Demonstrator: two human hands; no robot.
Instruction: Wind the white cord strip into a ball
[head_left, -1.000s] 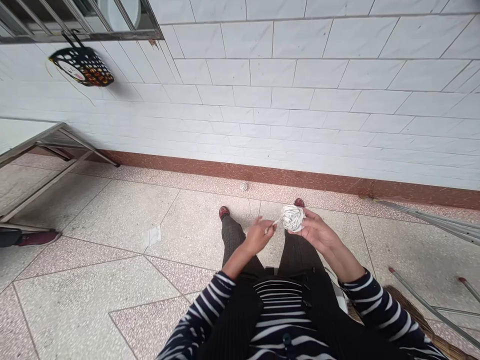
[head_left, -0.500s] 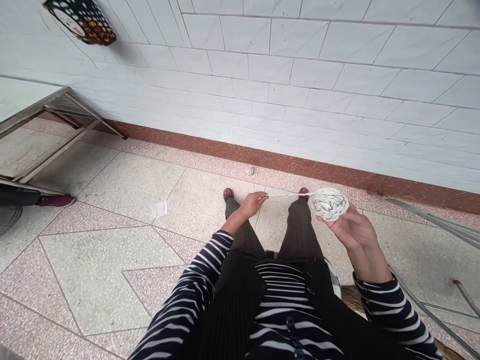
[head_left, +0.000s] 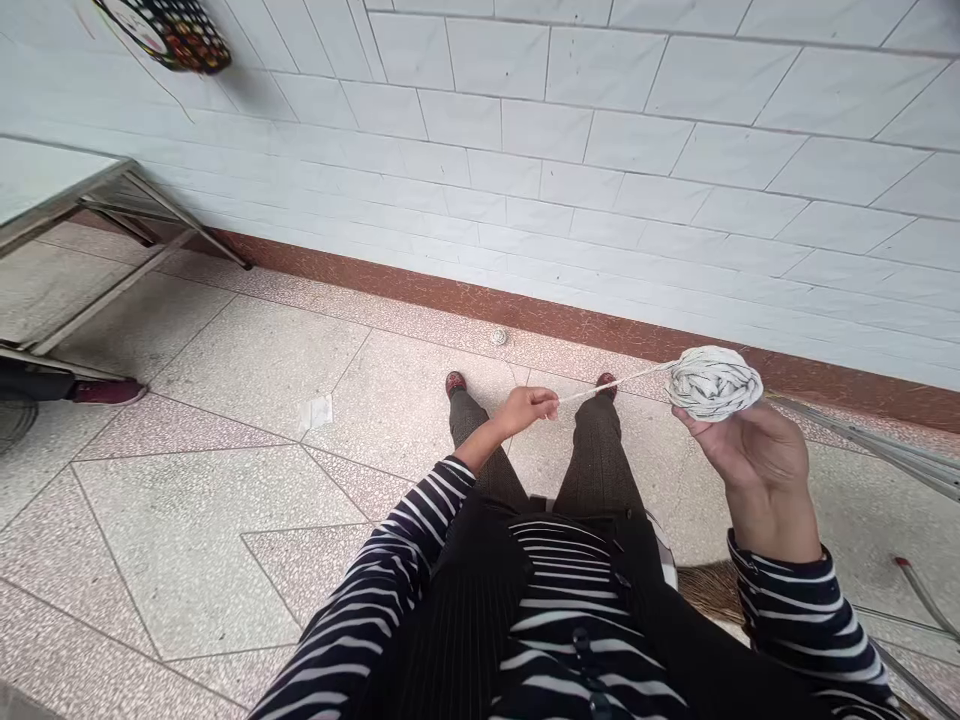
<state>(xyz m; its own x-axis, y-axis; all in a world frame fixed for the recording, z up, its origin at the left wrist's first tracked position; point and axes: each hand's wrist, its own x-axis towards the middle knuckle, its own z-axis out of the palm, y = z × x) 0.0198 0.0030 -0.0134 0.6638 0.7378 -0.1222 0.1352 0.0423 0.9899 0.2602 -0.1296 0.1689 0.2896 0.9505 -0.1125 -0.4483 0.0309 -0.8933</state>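
Observation:
In my right hand (head_left: 761, 450) rests a ball of white cord (head_left: 714, 384) flecked with dark strands, gripped from below and behind by the fingers. A single taut length of the cord (head_left: 619, 381) runs leftward from the ball. Its far end is pinched between the thumb and fingers of my left hand (head_left: 529, 410), in front of my legs. The cord slopes slightly down toward the left hand. What part of the ball the right fingers cover is hidden.
A small round pale object (head_left: 499, 337) lies on the floor by the wall. A scrap of white paper (head_left: 316, 412) is on the tiles. At left stands a metal-framed table (head_left: 112, 300), with another person's shoe (head_left: 110, 391) near it. Metal tubes (head_left: 885, 440) lie at right.
My right hand has moved right and slightly up with the ball. My left hand has shifted a little right and down, and the cord between them looks longer and more slanted.

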